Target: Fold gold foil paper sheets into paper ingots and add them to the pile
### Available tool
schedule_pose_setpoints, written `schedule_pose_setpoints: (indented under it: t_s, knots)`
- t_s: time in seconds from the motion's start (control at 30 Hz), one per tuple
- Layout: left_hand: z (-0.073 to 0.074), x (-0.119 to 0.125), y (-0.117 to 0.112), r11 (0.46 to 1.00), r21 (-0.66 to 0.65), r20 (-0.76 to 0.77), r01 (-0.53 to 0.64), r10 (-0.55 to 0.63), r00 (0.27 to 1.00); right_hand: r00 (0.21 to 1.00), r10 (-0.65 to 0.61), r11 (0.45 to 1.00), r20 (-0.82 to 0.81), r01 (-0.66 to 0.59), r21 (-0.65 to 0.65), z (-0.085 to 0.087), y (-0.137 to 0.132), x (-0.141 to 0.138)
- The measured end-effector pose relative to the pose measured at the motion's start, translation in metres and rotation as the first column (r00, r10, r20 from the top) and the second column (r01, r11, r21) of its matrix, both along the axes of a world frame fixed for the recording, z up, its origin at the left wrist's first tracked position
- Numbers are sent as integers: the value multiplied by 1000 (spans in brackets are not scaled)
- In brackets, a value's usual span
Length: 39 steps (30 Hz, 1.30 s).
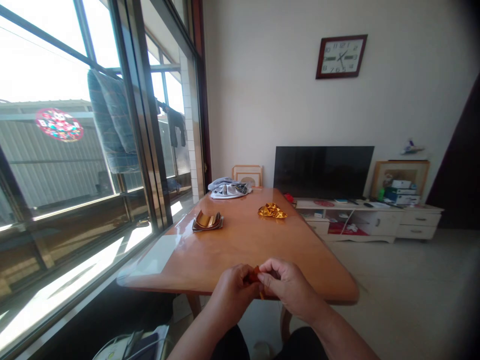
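Note:
Close to the table's near edge, my left hand (240, 287) and my right hand (283, 280) meet, fingertips pinched together. Between them is a small piece of orange-gold foil paper (256, 271), mostly covered by the fingers, so its folded shape is hard to make out. Ahead and to the left lies a stack of gold foil paper sheets (208, 220), its top sheets curled upward. A small heap of shiny folded gold foil pieces (272, 210) rests farther off, toward the table's right edge.
The wooden table (240, 245) has rounded corners. Bunched grey and white cloth (229, 188) sits at its far end by a framed picture (247, 176). A window (75, 150) runs along the left. Right of the table, a television (324, 172) stands on a white cabinet (382, 220).

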<state>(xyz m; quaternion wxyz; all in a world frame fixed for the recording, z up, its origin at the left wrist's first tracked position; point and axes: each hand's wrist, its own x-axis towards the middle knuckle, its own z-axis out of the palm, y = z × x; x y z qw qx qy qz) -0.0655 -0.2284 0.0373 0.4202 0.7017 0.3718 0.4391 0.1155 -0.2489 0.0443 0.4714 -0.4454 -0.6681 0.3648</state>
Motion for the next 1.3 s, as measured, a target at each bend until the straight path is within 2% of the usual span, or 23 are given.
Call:
schedule_pose_setpoints:
  t_s: [0.1,0.17,0.23,0.37,0.53,0.77,0.93,1.1,1.3]
  knots:
    - [3,0,0,972,214,-85,-93,113,990,997,-75,995,3,75,68,2,0,-1]
    - [6,0,-1,927,316,-40,-204,228,973,992,-129,988,3,128,86,1,0,-2]
    - [10,1,-4,891,360,11,-277,293,956,981,-191,976,17,188,114,0,-1,-3]
    - [14,7,-8,891,360,52,-277,277,959,957,-288,941,21,278,194,-4,0,-8]
    - [10,15,-12,897,353,83,-267,255,963,936,-352,907,7,339,251,-7,-1,-13]
    - [10,20,-13,916,305,123,-258,231,965,919,-394,880,20,371,296,-3,-5,-19]
    - [9,23,-12,924,266,158,-275,240,958,906,-421,846,38,377,378,-5,-5,-20]
    - [4,23,-11,902,302,160,-308,270,949,900,-434,821,30,382,424,-9,-3,-20]
    - [1,24,-11,880,330,145,-342,310,939,892,-451,801,31,389,454,-7,-4,-23]
